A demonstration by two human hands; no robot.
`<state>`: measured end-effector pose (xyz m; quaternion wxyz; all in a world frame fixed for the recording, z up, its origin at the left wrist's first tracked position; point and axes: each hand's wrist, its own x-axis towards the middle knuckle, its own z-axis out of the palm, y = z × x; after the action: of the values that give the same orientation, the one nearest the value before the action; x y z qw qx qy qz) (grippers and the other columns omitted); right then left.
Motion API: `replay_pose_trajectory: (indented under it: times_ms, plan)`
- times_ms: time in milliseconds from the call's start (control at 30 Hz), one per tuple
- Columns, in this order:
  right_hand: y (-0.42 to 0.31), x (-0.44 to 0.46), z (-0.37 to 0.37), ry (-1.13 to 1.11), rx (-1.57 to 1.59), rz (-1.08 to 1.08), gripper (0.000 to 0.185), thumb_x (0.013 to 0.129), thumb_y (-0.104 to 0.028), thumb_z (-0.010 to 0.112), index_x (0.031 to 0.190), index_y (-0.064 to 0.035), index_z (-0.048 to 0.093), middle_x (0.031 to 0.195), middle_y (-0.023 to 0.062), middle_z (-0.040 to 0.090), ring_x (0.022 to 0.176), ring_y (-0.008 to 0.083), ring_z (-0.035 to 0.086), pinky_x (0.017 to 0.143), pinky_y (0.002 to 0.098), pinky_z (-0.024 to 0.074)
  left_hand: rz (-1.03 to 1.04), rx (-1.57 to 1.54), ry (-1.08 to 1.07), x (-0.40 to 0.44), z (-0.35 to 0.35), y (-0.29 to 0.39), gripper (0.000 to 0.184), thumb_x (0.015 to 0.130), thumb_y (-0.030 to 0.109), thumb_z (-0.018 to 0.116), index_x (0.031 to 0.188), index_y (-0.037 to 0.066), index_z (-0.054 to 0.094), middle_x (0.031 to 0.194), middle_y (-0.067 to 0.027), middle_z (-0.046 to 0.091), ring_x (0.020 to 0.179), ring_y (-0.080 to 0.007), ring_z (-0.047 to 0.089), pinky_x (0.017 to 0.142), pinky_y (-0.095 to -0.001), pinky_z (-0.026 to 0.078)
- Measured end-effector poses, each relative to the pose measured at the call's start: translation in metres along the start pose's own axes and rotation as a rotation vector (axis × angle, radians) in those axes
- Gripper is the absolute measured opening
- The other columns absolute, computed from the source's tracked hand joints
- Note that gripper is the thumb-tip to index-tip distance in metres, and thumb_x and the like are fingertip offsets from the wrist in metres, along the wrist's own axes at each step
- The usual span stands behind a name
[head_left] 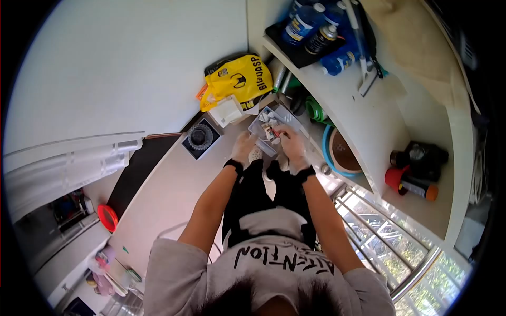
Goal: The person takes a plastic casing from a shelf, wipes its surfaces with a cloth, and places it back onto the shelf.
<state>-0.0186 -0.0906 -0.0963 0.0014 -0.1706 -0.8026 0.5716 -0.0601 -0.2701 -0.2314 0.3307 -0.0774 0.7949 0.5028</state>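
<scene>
A clear plastic box (270, 150) stands low in front of my feet, with several small white, red and brown items (270, 131) inside. At its near left edge, my left hand (243, 147) has its fingers closed on the box wall. My right hand (293, 145) reaches over the right side of the box. Its fingers are pinched together beside a small red-and-white piece; what exactly they hold is too small to make out.
A yellow bag (240, 79) leans at the wall behind the box. To the left sits a dark square tray with a round glass dish (200, 137). On the right are a brown pot in a blue basin (328, 152), shelves with blue bottles (303, 26), and a metal railing (363, 210).
</scene>
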Motion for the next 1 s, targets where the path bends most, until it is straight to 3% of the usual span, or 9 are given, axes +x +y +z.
replay_pose_trajectory:
  times_ms: [100, 133, 300, 367, 433, 667, 733, 900, 1000]
  plan:
    - [0.084, 0.002, 0.023, 0.164, 0.658, 0.264, 0.026, 0.078, -0.009, 0.043, 0.1, -0.0047, 0.055, 0.088, 0.0075, 0.059, 0.083, 0.0179, 0.056, 0.076, 0.0312, 0.0447, -0.652, -1.263, 0.114, 0.014, -0.039, -0.045, 0.114, 0.057, 0.071, 0.055, 0.134, 0.003, 0.005, 0.138, -0.0181, -0.004, 0.127, -0.0373, 0.002, 0.089, -0.065, 0.018]
    - [0.148, 0.0, 0.045, 0.127, 0.852, 0.542, 0.028, 0.082, -0.016, 0.042, 0.104, -0.0034, 0.052, 0.091, 0.0078, 0.059, 0.084, 0.0177, 0.055, 0.077, 0.0305, 0.0449, -0.415, -1.486, 0.254, 0.037, -0.035, -0.061, 0.125, 0.051, 0.077, 0.053, 0.133, 0.002, -0.003, 0.139, -0.0163, -0.003, 0.126, -0.0412, -0.001, 0.093, -0.0627, 0.014]
    - [0.202, 0.04, 0.142, -0.144, 0.983, 0.975, 0.051, 0.087, -0.045, 0.034, 0.105, -0.0015, 0.053, 0.102, 0.0108, 0.056, 0.087, 0.0196, 0.057, 0.079, 0.0296, 0.0458, -0.228, -1.347, 0.313, 0.135, -0.037, -0.084, 0.092, 0.065, 0.071, 0.045, 0.135, 0.023, 0.008, 0.139, -0.0067, 0.013, 0.124, -0.0318, 0.02, 0.1, -0.0466, 0.019]
    - [0.249, 0.059, 0.186, -0.221, 0.976, 1.02, 0.054, 0.087, -0.047, 0.03, 0.106, -0.002, 0.053, 0.1, 0.0069, 0.058, 0.089, 0.0173, 0.056, 0.078, 0.0286, 0.0456, 0.167, -0.404, 0.482, 0.177, -0.011, -0.162, 0.079, 0.073, 0.062, 0.044, 0.134, 0.02, 0.016, 0.135, -0.0035, 0.021, 0.116, -0.03, 0.033, 0.097, -0.0382, 0.027]
    - [0.303, 0.074, 0.234, -0.214, 0.857, 0.993, 0.049, 0.088, -0.047, 0.029, 0.102, -0.0077, 0.055, 0.091, 0.0049, 0.06, 0.083, 0.0162, 0.057, 0.074, 0.0295, 0.0462, -0.138, -1.272, 0.388, 0.181, -0.027, -0.129, 0.066, 0.078, 0.052, 0.046, 0.13, 0.019, 0.024, 0.128, -0.0044, 0.031, 0.109, -0.0257, 0.041, 0.089, -0.0324, 0.036]
    - [0.301, 0.103, 0.284, -0.216, 0.9, 0.585, 0.075, 0.072, -0.01, 0.057, 0.134, -0.0138, 0.014, 0.096, 0.0084, 0.053, 0.078, 0.0216, 0.055, 0.068, 0.032, 0.0452, -0.232, -1.073, 0.575, 0.19, -0.046, -0.184, 0.039, 0.082, 0.036, 0.048, 0.104, 0.004, 0.047, 0.094, -0.0064, 0.052, 0.08, -0.0133, 0.05, 0.071, -0.0238, 0.039]
    - [0.292, 0.116, 0.292, -0.156, -0.05, 0.074, 0.066, 0.066, -0.014, 0.064, 0.124, -0.0113, 0.032, 0.088, 0.0109, 0.056, 0.073, 0.0243, 0.057, 0.065, 0.0333, 0.0452, -0.17, -1.036, 0.527, 0.192, -0.052, -0.176, 0.033, 0.082, 0.029, 0.049, 0.099, 0.001, 0.048, 0.094, -0.0076, 0.052, 0.085, -0.0143, 0.051, 0.075, -0.0237, 0.039]
    - [0.285, 0.128, 0.298, -0.169, -0.351, 0.288, 0.035, 0.063, -0.021, 0.067, 0.09, -0.0064, 0.051, 0.078, 0.0092, 0.059, 0.07, 0.0216, 0.059, 0.063, 0.0317, 0.0457, -0.094, -0.807, 0.373, 0.181, -0.072, -0.188, 0.031, 0.082, 0.026, 0.047, 0.1, 0.001, 0.049, 0.097, -0.0085, 0.052, 0.088, -0.0154, 0.051, 0.08, -0.0235, 0.036]
    - [0.262, 0.109, 0.261, -0.468, 0.194, 0.596, 0.04, 0.067, -0.017, 0.068, 0.098, 0.0012, 0.051, 0.077, 0.009, 0.059, 0.059, 0.0156, 0.057, 0.051, 0.0247, 0.0459, -0.337, -0.685, 0.338, 0.173, -0.095, -0.187, 0.036, 0.083, 0.026, 0.049, 0.105, -0.001, 0.05, 0.1, -0.0066, 0.055, 0.089, -0.0119, 0.052, 0.079, -0.0233, 0.039]
